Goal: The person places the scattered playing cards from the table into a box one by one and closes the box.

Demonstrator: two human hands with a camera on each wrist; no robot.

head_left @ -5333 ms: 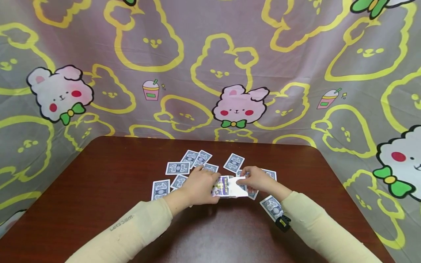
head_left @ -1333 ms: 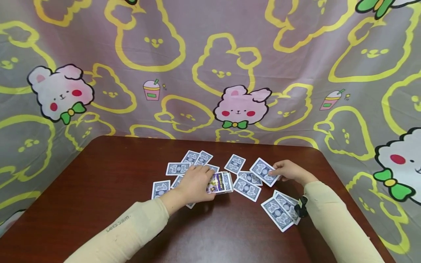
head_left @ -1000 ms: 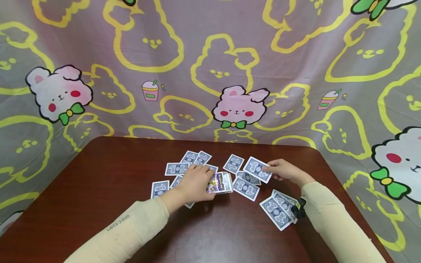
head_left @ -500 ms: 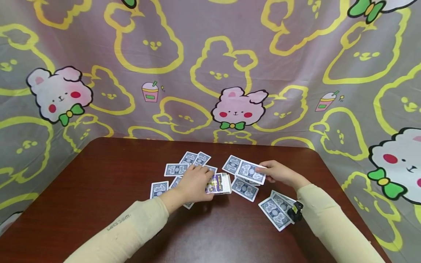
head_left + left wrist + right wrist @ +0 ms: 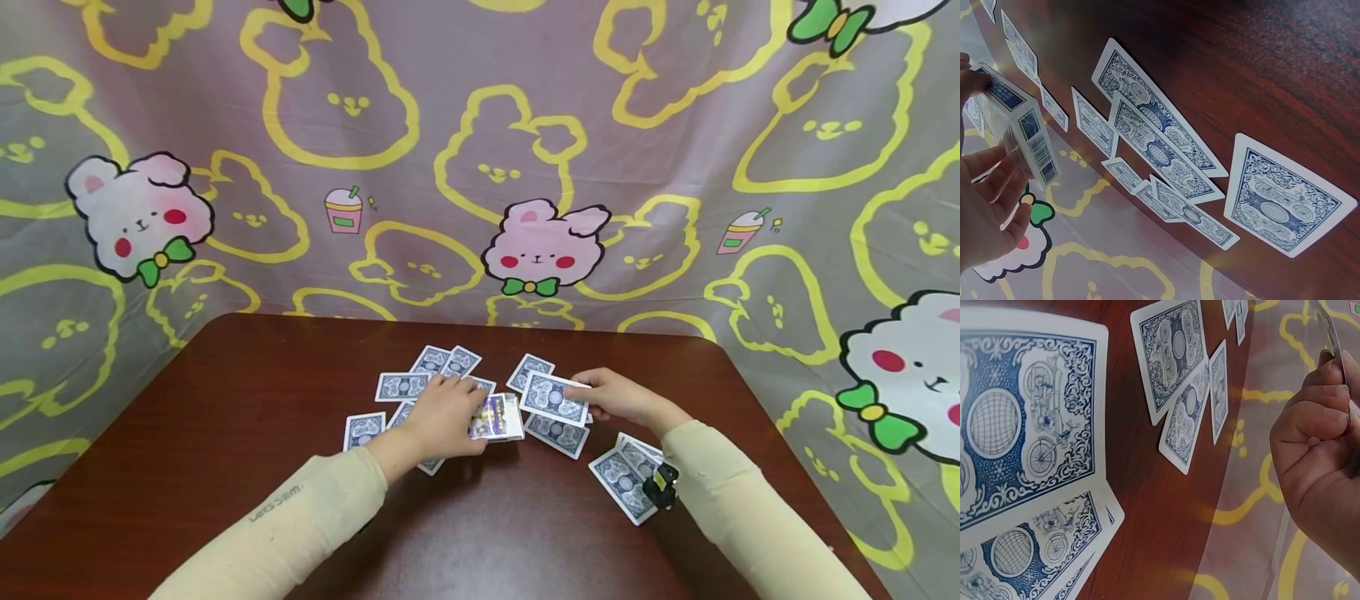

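My left hand [image 5: 444, 418] grips a purple-and-white playing card box [image 5: 491, 418], thumb on the near side and fingers across the far side. In the left wrist view the box [image 5: 1035, 144] shows its barcode end. My right hand [image 5: 622, 396] pinches a blue-backed playing card [image 5: 551, 398] by its right end, just right of the box's white end and above cards on the table. The right wrist view shows that card [image 5: 1337, 353] nearly edge-on between thumb and curled fingers [image 5: 1316, 419]. Whether the card touches the box cannot be told.
Several face-down cards lie left of and behind the box, such as one [image 5: 365, 431] at far left. Others lie under the held card [image 5: 558, 435] and by the right forearm [image 5: 622, 485]. A patterned cloth [image 5: 420, 167] hangs behind the brown table [image 5: 262, 400].
My right hand has carried the pinched card leftward and slightly down, closer to the box. My left hand has stayed on the box. Earlier, my right hand was at the box's right end.
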